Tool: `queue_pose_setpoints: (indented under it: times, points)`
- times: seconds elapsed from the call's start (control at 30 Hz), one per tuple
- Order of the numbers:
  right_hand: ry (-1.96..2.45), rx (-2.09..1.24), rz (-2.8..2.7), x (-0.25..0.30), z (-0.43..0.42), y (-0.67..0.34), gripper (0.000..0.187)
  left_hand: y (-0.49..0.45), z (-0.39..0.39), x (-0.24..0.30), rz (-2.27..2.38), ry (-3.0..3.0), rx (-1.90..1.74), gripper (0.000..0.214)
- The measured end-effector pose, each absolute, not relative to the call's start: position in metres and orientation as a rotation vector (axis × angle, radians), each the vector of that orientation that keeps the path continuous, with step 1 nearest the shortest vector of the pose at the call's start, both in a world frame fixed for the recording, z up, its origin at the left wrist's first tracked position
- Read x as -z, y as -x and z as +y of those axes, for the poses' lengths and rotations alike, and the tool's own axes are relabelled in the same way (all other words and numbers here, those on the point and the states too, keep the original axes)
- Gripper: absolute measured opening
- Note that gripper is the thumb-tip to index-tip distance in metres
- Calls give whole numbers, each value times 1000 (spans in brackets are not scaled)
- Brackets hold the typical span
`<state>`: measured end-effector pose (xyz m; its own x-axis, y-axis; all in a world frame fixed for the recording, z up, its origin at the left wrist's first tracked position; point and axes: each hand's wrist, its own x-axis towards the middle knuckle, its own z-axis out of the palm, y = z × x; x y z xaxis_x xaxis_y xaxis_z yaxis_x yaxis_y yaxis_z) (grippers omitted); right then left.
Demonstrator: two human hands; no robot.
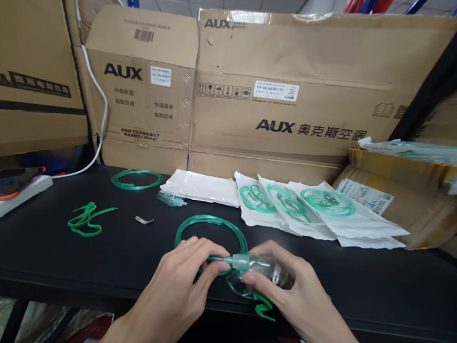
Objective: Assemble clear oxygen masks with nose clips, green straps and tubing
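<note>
One head-worn camera faces forward and down over the desk [130, 264]. Hands [177, 280] appear close, cardboard boxes [225, 122] farther off.

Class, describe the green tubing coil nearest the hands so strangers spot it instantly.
On the black tabletop, find the person's left hand. Just beyond lies a loose coil of green plastic tubing. Unlike the other loose green coil, farther back, it is partly hidden by that hand.

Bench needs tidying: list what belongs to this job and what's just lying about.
Job, likely: clear mask, in right hand; front green tubing; rear green coil; loose green strap; white packets.
Lying about, likely: phone-like slab; white power strip; AUX cardboard.
</note>
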<state>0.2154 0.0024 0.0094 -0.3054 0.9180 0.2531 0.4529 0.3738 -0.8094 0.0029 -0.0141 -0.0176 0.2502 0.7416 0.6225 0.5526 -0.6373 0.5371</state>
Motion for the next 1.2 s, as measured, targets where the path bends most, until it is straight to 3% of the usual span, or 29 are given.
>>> queue_pose_setpoints:
  times: [0.83, 1.2]
  points:
    - [1099, -811, -1962, -10, 4, -212, 18, -6, -15, 21, 1265, -2439, -1394, 18]
    - [1108, -789, -1995, -6, 4, -213, 25, -7, -14, 21, 1276, -2514, -1368, 19]
